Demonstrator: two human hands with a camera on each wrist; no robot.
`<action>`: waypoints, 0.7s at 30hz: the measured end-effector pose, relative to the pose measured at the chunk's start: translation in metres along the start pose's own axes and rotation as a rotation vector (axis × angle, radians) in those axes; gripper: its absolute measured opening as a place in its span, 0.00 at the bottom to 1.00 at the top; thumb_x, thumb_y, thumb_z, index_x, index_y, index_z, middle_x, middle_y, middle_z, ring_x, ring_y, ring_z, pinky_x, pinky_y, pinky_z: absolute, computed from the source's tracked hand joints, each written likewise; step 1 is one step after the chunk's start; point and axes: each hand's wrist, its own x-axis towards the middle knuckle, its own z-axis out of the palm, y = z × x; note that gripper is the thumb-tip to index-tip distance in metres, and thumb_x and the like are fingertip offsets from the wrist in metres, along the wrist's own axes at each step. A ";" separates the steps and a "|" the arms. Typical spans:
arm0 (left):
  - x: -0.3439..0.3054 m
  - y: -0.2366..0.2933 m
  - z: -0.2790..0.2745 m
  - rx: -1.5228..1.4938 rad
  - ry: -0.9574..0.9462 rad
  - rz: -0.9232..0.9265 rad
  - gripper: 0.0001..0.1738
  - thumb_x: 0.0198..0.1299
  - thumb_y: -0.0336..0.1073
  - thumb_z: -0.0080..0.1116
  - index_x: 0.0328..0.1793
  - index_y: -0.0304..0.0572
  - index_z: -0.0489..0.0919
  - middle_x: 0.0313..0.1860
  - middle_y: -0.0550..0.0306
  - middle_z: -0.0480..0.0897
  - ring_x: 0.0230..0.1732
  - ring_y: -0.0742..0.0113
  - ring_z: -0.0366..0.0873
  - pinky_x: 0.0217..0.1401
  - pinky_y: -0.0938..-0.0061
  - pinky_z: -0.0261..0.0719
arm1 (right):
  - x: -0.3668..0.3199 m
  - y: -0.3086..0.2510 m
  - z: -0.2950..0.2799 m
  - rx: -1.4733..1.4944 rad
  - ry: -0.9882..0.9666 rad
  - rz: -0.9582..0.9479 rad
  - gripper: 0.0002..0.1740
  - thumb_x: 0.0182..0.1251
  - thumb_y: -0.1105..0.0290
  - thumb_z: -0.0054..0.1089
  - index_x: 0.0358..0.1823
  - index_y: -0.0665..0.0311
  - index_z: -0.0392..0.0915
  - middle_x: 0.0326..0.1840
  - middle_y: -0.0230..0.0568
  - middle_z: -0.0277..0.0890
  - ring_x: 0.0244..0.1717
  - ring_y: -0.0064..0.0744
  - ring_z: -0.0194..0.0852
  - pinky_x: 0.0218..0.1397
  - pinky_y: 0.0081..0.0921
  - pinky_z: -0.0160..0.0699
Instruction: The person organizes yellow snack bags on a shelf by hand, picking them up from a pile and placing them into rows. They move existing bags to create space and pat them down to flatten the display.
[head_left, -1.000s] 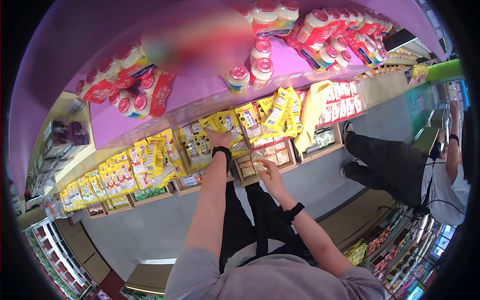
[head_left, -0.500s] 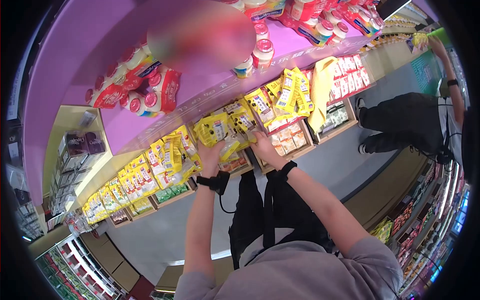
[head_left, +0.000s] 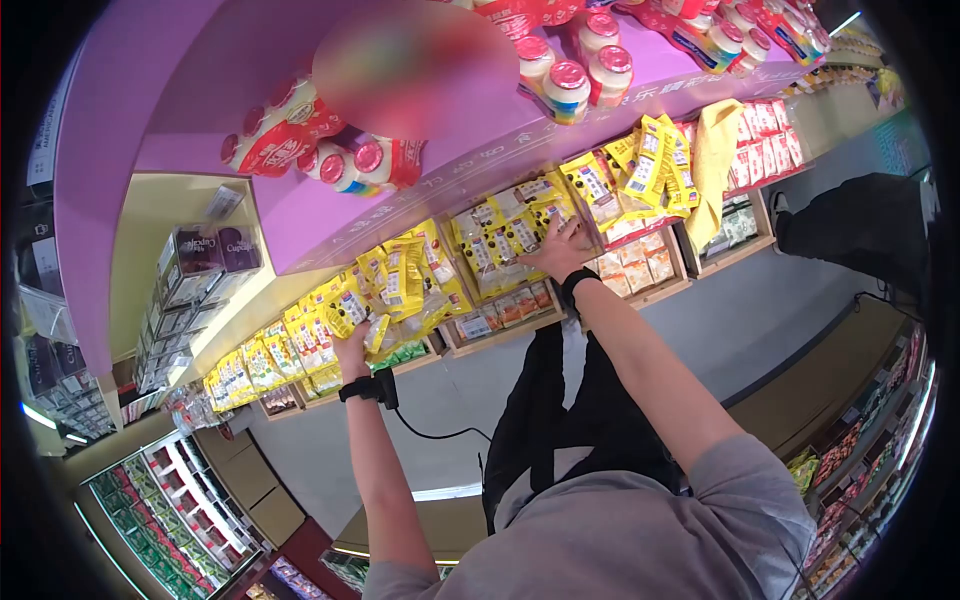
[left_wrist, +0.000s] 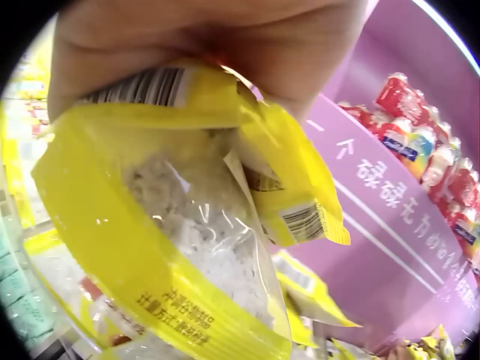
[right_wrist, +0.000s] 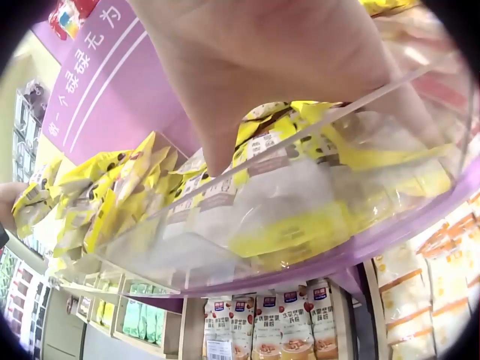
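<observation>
The left hand (head_left: 352,352) has moved left from the clear bin (right_wrist: 322,126), gripping yellow bags (left_wrist: 202,240), while the right hand (head_left: 560,250), fingers spread, touches packets (head_left: 495,243) there.

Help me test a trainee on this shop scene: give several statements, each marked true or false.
1. The left hand holds at least one yellow packet. True.
2. The right hand grips a bottle. False: it is at other yellow packets, behind a clear wall.
3. Red-capped bottles are on the purple shelf. True.
4. The two hands touch. False: they are apart.
5. The right wrist wears a black band. True.
</observation>
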 end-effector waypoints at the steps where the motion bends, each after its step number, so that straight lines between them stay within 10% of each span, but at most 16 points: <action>1: 0.013 -0.013 -0.009 0.009 0.009 0.004 0.25 0.40 0.21 0.57 0.49 0.35 0.68 0.41 0.54 0.76 0.39 0.66 0.75 0.42 0.75 0.73 | -0.002 -0.005 0.003 0.006 -0.008 -0.009 0.64 0.34 0.37 0.60 0.66 0.57 0.30 0.67 0.60 0.26 0.67 0.61 0.25 0.57 0.63 0.42; 8: 0.065 -0.053 -0.028 0.122 -0.183 -0.142 0.21 0.40 0.25 0.59 0.45 0.35 0.71 0.37 0.54 0.78 0.34 0.63 0.77 0.35 0.73 0.77 | 0.000 -0.007 0.020 -0.181 0.125 0.015 0.63 0.37 0.40 0.61 0.66 0.60 0.30 0.66 0.62 0.30 0.65 0.63 0.32 0.51 0.63 0.51; 13: 0.076 -0.062 -0.022 0.060 -0.169 -0.236 0.25 0.40 0.25 0.59 0.49 0.35 0.68 0.38 0.52 0.77 0.35 0.61 0.77 0.35 0.72 0.77 | 0.017 0.004 0.037 -0.239 0.387 -0.041 0.57 0.33 0.52 0.67 0.64 0.57 0.40 0.57 0.55 0.50 0.55 0.54 0.53 0.46 0.55 0.61; 21: 0.072 -0.082 -0.019 0.482 0.055 0.099 0.43 0.45 0.40 0.61 0.63 0.26 0.52 0.56 0.40 0.63 0.54 0.56 0.64 0.57 0.71 0.61 | 0.029 0.020 0.023 -0.063 0.465 -0.190 0.39 0.44 0.63 0.57 0.60 0.60 0.52 0.38 0.51 0.68 0.37 0.49 0.69 0.43 0.43 0.64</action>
